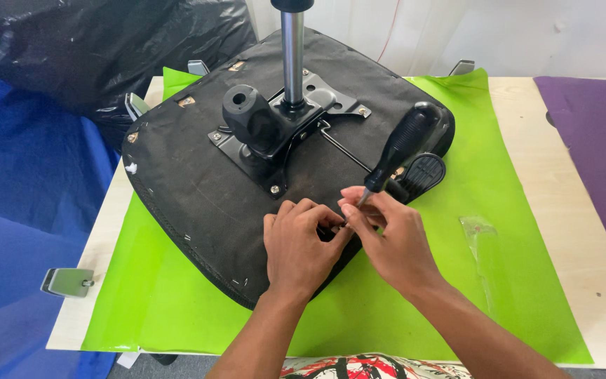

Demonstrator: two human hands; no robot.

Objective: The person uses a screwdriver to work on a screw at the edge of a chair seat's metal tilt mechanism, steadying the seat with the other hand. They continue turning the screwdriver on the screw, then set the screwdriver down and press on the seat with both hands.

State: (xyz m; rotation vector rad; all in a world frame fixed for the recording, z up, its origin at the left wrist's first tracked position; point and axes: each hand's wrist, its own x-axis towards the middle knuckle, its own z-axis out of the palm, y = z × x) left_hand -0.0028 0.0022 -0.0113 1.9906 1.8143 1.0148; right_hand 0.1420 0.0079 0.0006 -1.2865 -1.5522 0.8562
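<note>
Head view: left hand (pixel 298 242) seemingly pinches something small at the seat base (pixel 198 189) edge; right hand (pixel 387 235) grips the screwdriver (pixel 400 147).

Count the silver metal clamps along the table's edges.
4: one at the front-left edge, two at the back-left by the seat, one at the back right. The seat base may hide others.

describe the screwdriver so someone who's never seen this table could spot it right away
Find the black upturned chair seat lying on the bright green sheet. At the seat's near right edge, the right hand holds the screwdriver: a thick black ribbed handle slanting up and right, unlike the upright silver column behind.
</note>
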